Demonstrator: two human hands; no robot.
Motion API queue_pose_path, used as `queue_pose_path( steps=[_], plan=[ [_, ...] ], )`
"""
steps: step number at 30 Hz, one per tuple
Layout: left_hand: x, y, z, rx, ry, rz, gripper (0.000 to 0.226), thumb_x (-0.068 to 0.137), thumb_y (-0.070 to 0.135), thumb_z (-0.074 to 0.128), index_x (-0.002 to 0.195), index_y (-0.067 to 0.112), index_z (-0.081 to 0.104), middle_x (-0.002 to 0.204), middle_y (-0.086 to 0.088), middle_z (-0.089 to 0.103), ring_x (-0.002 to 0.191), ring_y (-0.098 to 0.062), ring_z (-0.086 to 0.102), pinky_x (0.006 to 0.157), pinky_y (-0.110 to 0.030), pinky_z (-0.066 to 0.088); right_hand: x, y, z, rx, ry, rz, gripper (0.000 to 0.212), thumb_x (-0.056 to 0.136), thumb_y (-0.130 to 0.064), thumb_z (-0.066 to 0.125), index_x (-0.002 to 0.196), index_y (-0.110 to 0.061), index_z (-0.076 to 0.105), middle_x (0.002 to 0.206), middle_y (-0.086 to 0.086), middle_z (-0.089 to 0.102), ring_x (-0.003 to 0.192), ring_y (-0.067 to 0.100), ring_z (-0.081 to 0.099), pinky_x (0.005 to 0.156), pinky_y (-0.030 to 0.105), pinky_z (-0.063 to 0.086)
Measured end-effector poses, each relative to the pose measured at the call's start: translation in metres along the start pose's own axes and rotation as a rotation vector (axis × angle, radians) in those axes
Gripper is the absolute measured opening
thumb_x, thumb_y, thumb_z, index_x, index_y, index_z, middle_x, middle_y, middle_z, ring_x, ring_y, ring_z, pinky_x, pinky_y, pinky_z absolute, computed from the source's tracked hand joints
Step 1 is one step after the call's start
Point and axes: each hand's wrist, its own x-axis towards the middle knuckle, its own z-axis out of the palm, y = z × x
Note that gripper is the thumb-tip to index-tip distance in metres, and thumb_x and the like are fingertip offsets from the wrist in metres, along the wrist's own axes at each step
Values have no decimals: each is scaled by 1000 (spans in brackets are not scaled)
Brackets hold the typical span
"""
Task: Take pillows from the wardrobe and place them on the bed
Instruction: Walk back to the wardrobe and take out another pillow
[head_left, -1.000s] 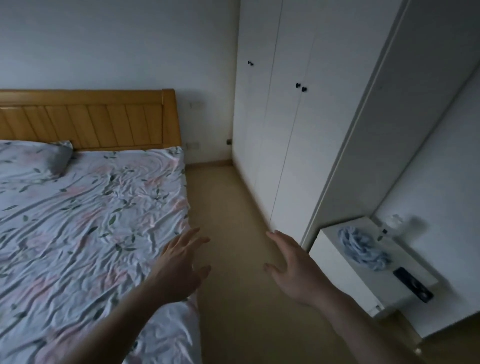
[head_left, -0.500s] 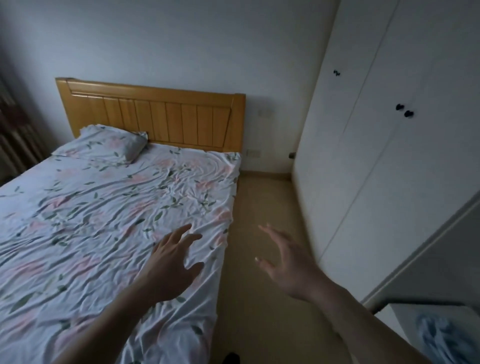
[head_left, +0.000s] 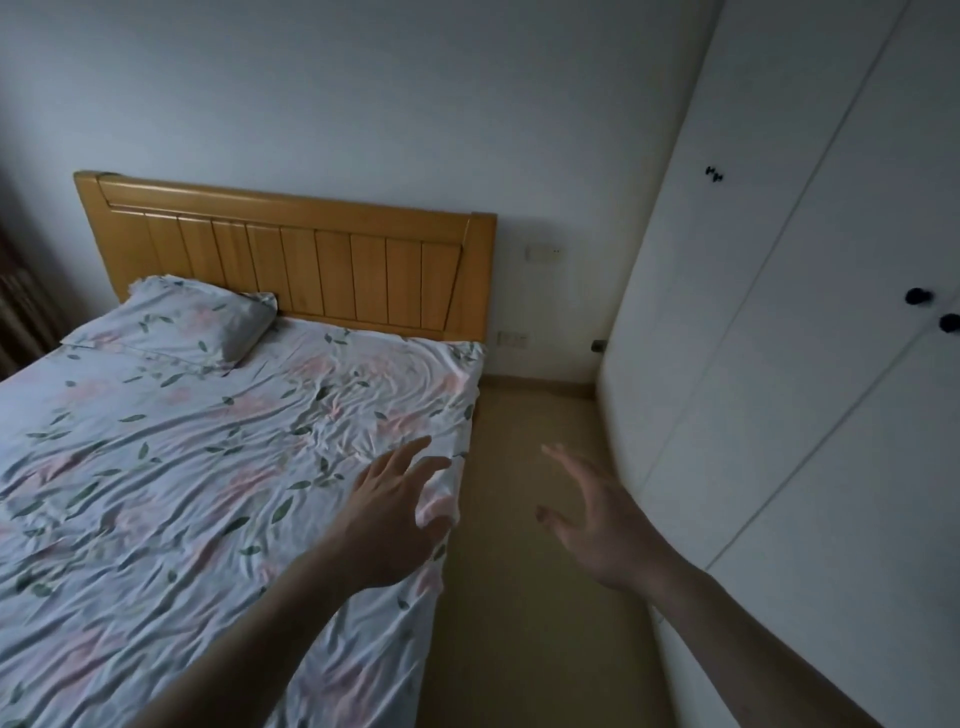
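Note:
A bed (head_left: 182, 467) with a floral sheet fills the left half of the view, under a wooden headboard (head_left: 311, 244). One floral pillow (head_left: 182, 325) lies at the head of the bed on its left side. The white wardrobe (head_left: 779, 364) runs along the right wall, its doors closed, with small black knobs (head_left: 917, 296). My left hand (head_left: 395, 514) hovers over the bed's right edge, fingers spread, holding nothing. My right hand (head_left: 597, 519) hangs over the floor strip between bed and wardrobe, also spread and holding nothing.
A narrow strip of beige floor (head_left: 530, 493) runs between the bed and the wardrobe up to the back wall. Wall sockets (head_left: 511, 339) sit low beside the headboard. A dark curtain (head_left: 21, 296) shows at the far left.
The view has swung left, away from the white nightstand, so more of the bed and the pillow show. Both hands stay spread and holding nothing in front of me.

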Motion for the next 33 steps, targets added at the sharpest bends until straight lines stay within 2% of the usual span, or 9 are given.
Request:
queue_pose_path(
  steps=[6,11,15,19,27,33],
  plan=[
    [96,-3,7,44,-6,-11,65,89,55,59,147,41,32,164,11,12,152,-17,12,122,-42,19,88,44,-32,36,5,-15,73,95,-40,64,155,-41,23,164,-15,20,150,6,20,116,22,19],
    [202,16,10,56,14,-29,67,90,55,59,148,42,30,165,13,10,151,-16,12,121,-42,20,170,94,-77,87,31,-26,73,95,-39,63,155,-41,22,164,-16,17,150,4,16,114,19,15],
    [283,30,8,42,45,-28,67,90,56,59,148,43,28,164,13,10,151,-16,13,120,-41,20,241,128,-121,73,21,-36,75,95,-42,63,155,-42,19,165,-17,15,150,4,15,115,22,16],
    [345,32,1,64,65,-29,66,90,55,59,148,42,31,165,12,11,152,-15,13,119,-40,22,309,141,-151,55,41,-59,73,95,-43,63,155,-42,22,164,-16,16,150,4,16,115,21,16],
    [506,-14,-4,63,74,15,68,88,55,62,147,41,32,164,11,14,151,-18,17,120,-44,25,462,165,-186,-11,88,-65,72,95,-37,64,155,-34,24,161,-14,24,144,-1,21,113,17,17],
    [648,-57,-13,48,-2,109,67,92,54,57,150,42,26,164,16,4,151,-16,10,121,-41,21,572,186,-209,0,216,45,68,94,-45,62,152,-41,27,161,-18,26,147,2,24,121,29,24]
  ],
)
